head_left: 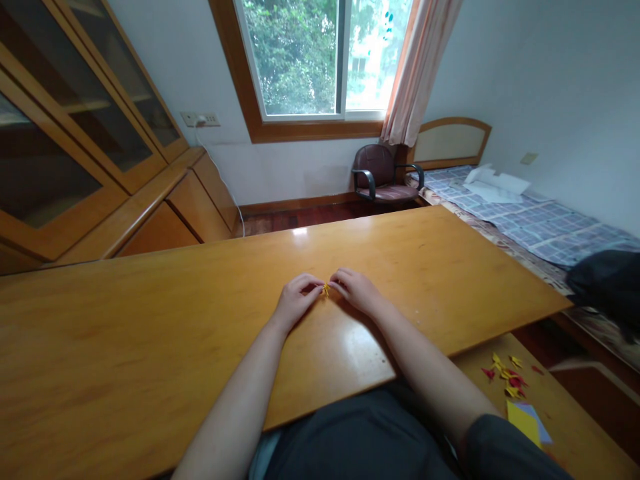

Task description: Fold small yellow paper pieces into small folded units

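Observation:
A small yellow folded-paper figure [327, 289], too small to make out in detail, is held just above the wooden table [150, 333]. My left hand [299, 300] pinches its left side between thumb and fingertips. From the other side my right hand [356, 289] has thumb and finger closed on its right edge. The two sets of fingertips nearly meet around the paper. Both forearms reach in from the table's near edge.
On a lower surface at the right lie several yellow and red folded-paper figures [511, 379] and a yellow paper sheet [523, 423]. A maroon armchair [377, 170] stands beyond the table. A bed [555, 223] with a dark bag [607, 287] is at right, a cabinet [90, 247] at left.

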### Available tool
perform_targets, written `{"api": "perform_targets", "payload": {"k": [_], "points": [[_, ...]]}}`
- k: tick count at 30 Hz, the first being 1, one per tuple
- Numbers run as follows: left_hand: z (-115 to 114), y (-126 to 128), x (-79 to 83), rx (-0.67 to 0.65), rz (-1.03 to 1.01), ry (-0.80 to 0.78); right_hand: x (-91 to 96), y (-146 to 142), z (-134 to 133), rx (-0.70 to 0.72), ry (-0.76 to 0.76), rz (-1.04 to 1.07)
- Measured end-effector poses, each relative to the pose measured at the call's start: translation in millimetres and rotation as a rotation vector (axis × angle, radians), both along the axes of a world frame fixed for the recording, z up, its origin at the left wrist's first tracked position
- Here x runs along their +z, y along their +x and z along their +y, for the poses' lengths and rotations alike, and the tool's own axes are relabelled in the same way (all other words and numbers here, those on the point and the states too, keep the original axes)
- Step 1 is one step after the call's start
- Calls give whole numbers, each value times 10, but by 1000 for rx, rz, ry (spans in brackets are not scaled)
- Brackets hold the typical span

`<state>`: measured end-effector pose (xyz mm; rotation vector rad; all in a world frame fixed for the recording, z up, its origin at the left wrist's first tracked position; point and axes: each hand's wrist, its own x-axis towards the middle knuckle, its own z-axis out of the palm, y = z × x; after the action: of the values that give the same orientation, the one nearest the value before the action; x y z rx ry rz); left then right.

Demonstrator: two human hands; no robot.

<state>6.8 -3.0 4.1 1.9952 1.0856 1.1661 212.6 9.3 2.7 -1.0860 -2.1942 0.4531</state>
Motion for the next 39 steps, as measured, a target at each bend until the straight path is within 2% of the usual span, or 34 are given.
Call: {"api": "perform_targets", "payload": {"k": [8,15,19,22,27,32,39], "points": [[1,3,15,27,44,51,27,-24,-29,12,-31,94],[2,-35,36,135,-79,74,-12,-41,-20,-54,-163,363],[4,-40,32,181,-141,66,-14,-76,-53,11,-230,388],[8,-24,19,171,-172,38,-17,-120,-64,51,-206,352],[39,-9,-45,143,-277,-57,1,-150,-61,34,-171,387],[62,-10,-81,112,-376,-159,50,-157,-79,25,-261,496],[37,5,-31,74,-397,-213,40,-206,-76,21,-467,734]]}}
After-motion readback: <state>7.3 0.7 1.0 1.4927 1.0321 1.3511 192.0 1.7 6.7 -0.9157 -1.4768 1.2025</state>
